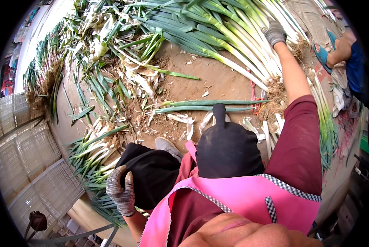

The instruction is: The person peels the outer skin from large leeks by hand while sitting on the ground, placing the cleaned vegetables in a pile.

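My right hand, in a grey knit glove, reaches far forward onto a pile of long green onions. It touches their white stalks; its curled fingers partly hide whether it grips one. Shaggy brown roots hang at the near end of that pile. My left hand, gloved in striped grey, is raised beside my black-covered knee, thumb and fingers apart with nothing between them. Just left of it lies a heap of smaller green onions, white ends towards the middle.
Peeled leaves and husks litter the soil-strewn floor. White plastic crates stand at left, near a rooted bundle. More green onions lie right of my arm. Another person's sandalled foot is at upper right. Red ties lie near the roots.
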